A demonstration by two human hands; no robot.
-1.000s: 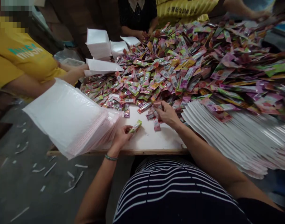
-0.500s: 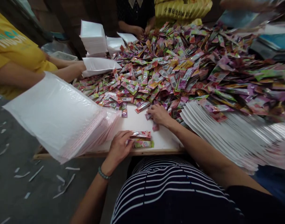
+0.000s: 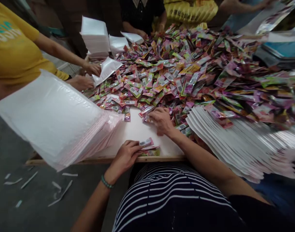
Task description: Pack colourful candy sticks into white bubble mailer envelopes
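While sachets point(image 3: 181, 77) heap up ahead, white envelopes point(image 3: 57, 112) overhang the table edge point(image 3: 166, 159).

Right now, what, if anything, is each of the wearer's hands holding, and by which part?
Left hand: a few packets, by their left ends. Right hand: over a purplish packet; can't tell whether it's gripped.

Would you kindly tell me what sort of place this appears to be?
It looks like a packing workshop: small printed packets heaped on a table, white padded mailers stacked beside them, and white strips scattered over the floor.
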